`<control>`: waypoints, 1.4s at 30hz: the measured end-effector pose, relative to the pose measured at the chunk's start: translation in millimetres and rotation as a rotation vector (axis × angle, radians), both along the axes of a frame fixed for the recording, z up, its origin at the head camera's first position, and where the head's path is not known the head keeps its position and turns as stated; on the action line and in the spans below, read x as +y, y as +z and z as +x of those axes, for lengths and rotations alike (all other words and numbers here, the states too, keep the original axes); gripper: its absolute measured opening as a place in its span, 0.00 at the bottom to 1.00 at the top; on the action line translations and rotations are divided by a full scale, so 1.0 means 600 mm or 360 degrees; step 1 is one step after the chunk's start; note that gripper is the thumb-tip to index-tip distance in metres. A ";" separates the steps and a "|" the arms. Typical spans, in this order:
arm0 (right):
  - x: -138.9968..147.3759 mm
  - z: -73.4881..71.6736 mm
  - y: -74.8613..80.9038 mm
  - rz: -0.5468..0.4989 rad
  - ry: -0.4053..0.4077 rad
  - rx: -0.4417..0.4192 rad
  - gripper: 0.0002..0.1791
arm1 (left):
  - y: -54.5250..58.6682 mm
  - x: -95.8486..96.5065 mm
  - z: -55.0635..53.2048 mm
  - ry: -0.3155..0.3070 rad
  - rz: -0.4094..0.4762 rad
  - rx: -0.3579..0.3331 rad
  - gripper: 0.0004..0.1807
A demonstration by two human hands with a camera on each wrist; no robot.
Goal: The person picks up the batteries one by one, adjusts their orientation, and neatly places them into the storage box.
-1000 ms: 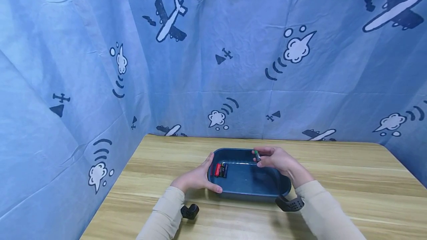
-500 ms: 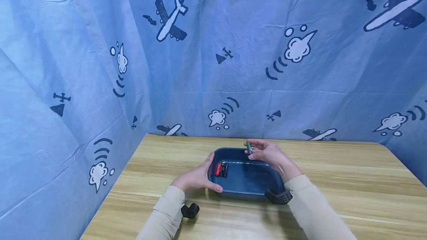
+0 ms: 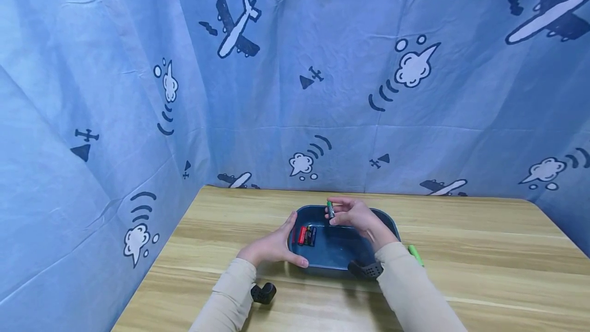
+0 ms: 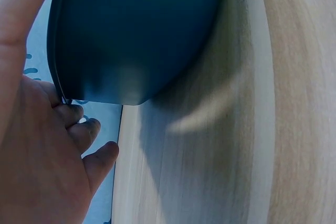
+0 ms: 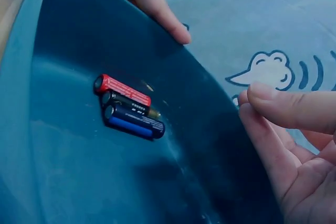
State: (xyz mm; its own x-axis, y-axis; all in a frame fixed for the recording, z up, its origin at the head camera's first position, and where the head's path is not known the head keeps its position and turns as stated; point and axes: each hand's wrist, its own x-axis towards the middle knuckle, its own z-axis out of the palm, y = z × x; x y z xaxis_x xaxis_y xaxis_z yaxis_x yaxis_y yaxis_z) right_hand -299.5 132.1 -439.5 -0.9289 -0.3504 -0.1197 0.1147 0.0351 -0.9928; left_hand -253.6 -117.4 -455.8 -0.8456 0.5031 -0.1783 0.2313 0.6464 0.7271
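Observation:
My left hand [image 3: 274,246] grips the left end of a dark blue plastic tray [image 3: 329,257], thumb on the near rim and fingers at the far side. Above the tray's back part, my right hand [image 3: 357,218] pinches a battery [image 3: 330,210] with a green end and a grey-black body, held nearly upright. In the right wrist view that battery is hidden behind the thumb and fingers. Lying side by side at the tray's left end are a red battery [image 5: 126,89], a black battery [image 5: 128,103] and a dark blue battery [image 5: 135,123].
A light green battery [image 3: 415,254] lies on the wooden table [image 3: 498,250] right of the tray, partly covered by the right sleeve. Black wrist-camera mounts [image 3: 264,293] hang at both wrists. A blue curtain [image 3: 341,101] printed with airplanes closes off the back and sides.
My right hand has moved left over the tray with the battery, rising slightly and then lowering. The light green battery has come into view beside the right sleeve. My left hand stays put.

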 end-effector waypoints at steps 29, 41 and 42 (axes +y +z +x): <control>-0.025 -0.001 -0.022 0.0272 -0.0017 -0.0221 0.32 | 0.004 0.000 0.003 -0.0015 0.0005 -0.0022 0.67; -0.039 -0.003 -0.031 0.0535 -0.0063 -0.0258 0.27 | 0.005 -0.002 0.003 -0.0019 0.0012 -0.0034 0.67; -0.040 -0.003 -0.032 0.0547 -0.0058 -0.0264 0.27 | 0.005 -0.002 0.003 -0.0021 0.0015 -0.0032 0.67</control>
